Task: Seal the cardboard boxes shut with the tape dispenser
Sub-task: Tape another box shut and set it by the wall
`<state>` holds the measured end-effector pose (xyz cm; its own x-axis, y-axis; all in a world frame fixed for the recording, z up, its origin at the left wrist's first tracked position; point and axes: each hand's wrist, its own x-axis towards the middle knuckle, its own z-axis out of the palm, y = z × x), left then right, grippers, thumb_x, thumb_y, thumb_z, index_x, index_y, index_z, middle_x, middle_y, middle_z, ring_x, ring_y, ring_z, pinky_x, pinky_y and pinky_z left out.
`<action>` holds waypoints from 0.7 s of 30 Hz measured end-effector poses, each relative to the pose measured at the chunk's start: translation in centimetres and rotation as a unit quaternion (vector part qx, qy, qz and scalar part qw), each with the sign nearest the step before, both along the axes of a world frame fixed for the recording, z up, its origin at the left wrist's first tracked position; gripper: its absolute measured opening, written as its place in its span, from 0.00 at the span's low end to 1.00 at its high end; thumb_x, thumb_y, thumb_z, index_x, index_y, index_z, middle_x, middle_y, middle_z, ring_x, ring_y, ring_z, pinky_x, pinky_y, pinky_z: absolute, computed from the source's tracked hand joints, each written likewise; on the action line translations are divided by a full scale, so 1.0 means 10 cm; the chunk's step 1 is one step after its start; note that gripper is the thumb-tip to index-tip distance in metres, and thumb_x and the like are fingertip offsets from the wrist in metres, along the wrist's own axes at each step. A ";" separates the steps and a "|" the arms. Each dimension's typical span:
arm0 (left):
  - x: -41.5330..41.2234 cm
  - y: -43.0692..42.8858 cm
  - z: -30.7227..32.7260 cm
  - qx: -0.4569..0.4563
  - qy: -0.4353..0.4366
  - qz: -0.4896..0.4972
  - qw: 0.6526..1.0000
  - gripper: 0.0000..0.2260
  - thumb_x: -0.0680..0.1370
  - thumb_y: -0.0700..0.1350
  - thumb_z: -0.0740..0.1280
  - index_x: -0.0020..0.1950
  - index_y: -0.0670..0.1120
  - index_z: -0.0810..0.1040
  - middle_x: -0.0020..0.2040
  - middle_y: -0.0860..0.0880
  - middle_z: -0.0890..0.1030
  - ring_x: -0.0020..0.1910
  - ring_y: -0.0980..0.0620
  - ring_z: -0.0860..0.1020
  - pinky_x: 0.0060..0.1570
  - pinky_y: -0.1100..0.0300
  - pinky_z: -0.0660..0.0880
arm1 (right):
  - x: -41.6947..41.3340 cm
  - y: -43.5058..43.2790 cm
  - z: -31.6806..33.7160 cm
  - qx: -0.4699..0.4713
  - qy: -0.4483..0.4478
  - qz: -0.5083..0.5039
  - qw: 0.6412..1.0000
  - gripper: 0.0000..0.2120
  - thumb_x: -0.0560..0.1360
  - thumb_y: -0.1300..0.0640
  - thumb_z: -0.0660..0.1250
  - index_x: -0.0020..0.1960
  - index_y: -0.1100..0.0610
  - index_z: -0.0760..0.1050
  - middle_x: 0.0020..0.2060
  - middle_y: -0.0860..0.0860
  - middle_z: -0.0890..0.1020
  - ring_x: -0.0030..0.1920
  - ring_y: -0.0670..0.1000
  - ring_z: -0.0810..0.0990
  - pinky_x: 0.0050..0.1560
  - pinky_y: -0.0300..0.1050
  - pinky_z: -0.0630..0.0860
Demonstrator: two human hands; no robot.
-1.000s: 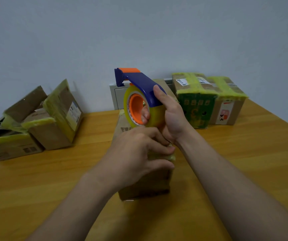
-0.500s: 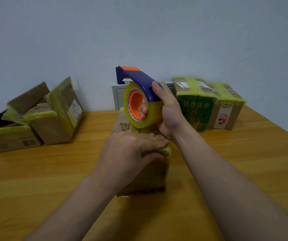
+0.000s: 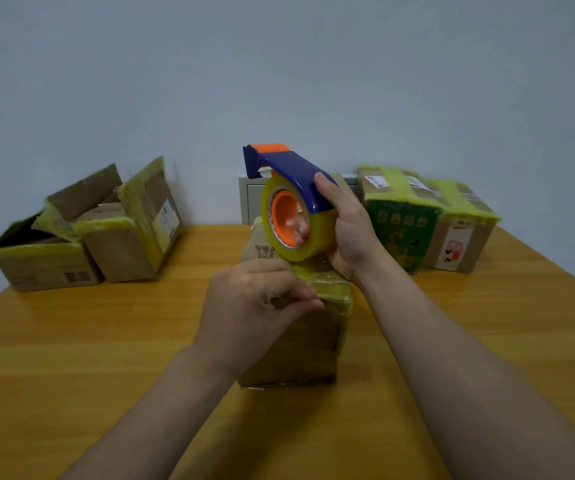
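Box (image 3: pixel 300 341) being sealed sits mid-way across the table (image 3: pixel 106 358), right in front of the person, w/ old yellowish tape over its top. Just above its far top edge is the tape dispenser (image 3: pixel 289 174), w/ the roll (image 3: pixel 319 237) nearly touching the cardboard. It's gripped by the right hand (image 3: pixel 352 230): fingers poked through the orange core, thumb laid along the blue hood. On the near top corner the left hand (image 3: pixel 255 299) has its fingers curled, thumb and forefinger pinching what looks like the tape end (image 3: pixel 315 301). The film is clear, so can't be sure. Two open boxes (image 3: pixel 81 237) wait far left and the taped boxes (image 3: pixel 428 216) stand far right, both well apart from the work. Risks, IMO: if the pinch slips, the tape end prob. snaps back onto the roll or sticks to itself. Pulling the roll away w/o holding the box down could drag it. A run laid off-ctr would miss the flap seam. Fingers inside the core may brake the roll, so the tape jerks or wrinkles.
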<state>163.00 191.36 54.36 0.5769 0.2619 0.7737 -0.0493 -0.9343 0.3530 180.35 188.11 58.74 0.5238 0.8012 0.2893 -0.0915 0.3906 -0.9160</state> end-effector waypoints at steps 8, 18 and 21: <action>-0.05 0.11 -0.09 -0.151 -0.024 -0.038 0.988 0.10 0.66 0.49 0.82 0.44 0.48 0.90 0.42 0.58 0.87 0.45 0.57 0.86 0.48 0.51 0.83 | -0.04 -0.04 0.03 0.001 -0.010 0.007 1.000 0.13 0.79 0.45 0.67 0.43 0.45 0.88 0.43 0.54 0.86 0.44 0.53 0.84 0.48 0.48 0.81; -0.09 0.15 -0.15 -0.136 -0.035 -0.054 0.989 0.08 0.70 0.46 0.81 0.47 0.48 0.90 0.45 0.57 0.87 0.49 0.56 0.86 0.52 0.49 0.83 | -0.05 -0.05 0.04 0.004 -0.008 0.022 1.000 0.15 0.80 0.45 0.66 0.41 0.46 0.87 0.38 0.55 0.83 0.37 0.53 0.82 0.42 0.47 0.81; -0.08 0.15 -0.16 -0.158 -0.039 -0.065 0.985 0.08 0.70 0.46 0.81 0.47 0.48 0.90 0.45 0.57 0.88 0.49 0.55 0.86 0.52 0.49 0.83 | -0.03 -0.05 0.02 0.007 0.000 0.014 1.000 0.14 0.81 0.46 0.66 0.42 0.45 0.87 0.42 0.55 0.85 0.45 0.57 0.82 0.51 0.52 0.80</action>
<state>162.17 192.88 52.77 0.5634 0.4243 0.7089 -0.1992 -0.7630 0.6150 180.01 187.60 58.92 0.5002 0.8120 0.3008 -0.1022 0.4003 -0.9107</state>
